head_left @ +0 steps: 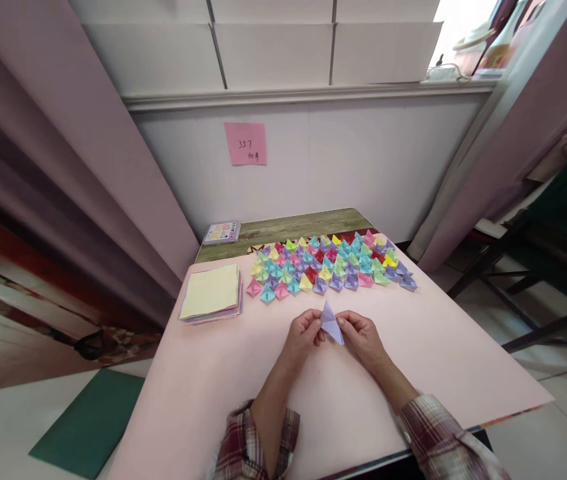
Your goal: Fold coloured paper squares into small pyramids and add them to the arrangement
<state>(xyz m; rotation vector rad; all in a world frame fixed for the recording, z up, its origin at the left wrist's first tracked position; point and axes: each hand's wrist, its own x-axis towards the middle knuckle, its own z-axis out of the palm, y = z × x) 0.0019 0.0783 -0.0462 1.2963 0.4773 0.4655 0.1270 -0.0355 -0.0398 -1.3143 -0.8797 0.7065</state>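
A folded lavender origami paper [331,325] is held up between my two hands, above the pink-covered table. My left hand [306,331] pinches its left edge between thumb and fingers. On the other side, my right hand [362,335] grips the right edge in the same way. The paper has a pointed top and a narrow lower corner, with creases across it. Just beyond my hands stand rows of small folded paper pieces [323,267] in many colours. A stack of square origami paper [211,293], pale yellow on top, lies to the left.
A printed packet [222,232] lies at the table's back left corner. On the wall behind hangs a pink note [246,144] with handwriting. Curtains [128,133] flank the table, and a dark chair [538,267] stands at the right. The pink table cover [203,400] extends around my forearms.
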